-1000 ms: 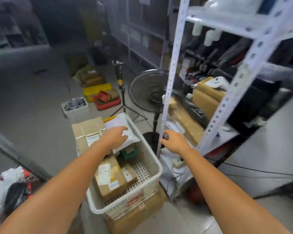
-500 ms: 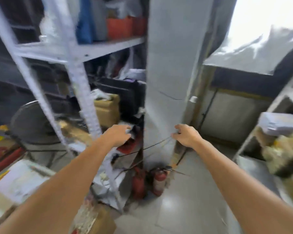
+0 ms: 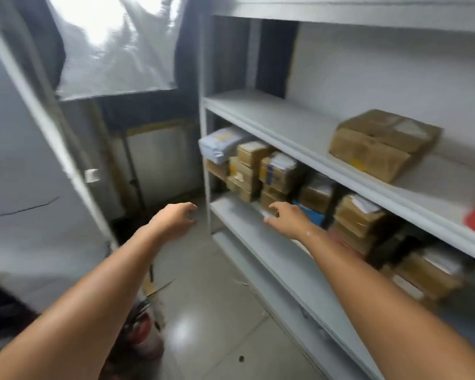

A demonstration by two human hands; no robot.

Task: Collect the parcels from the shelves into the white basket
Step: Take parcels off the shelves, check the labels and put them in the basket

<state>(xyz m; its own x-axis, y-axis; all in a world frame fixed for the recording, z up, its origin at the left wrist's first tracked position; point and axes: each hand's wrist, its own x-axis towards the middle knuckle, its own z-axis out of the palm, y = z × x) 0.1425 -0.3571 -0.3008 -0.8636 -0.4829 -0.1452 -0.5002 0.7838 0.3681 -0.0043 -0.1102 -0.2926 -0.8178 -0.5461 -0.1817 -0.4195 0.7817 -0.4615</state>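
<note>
No legible txt; parcel labels (image 3: 283, 161) too blurred.

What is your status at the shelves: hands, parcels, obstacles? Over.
Left hand and right hand open, empty. Right hand close to parcels on lower shelf, none held. Basket out of sight. Path clear.

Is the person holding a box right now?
No, the left hand and right hand are both empty, fingers loosely spread in front of the shelf.

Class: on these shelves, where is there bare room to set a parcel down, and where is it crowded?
Bare: the upper shelf left of the lone cardboard box, and the front strip of the lower shelf. Crowded: its back, packed with stacked parcels.
</note>
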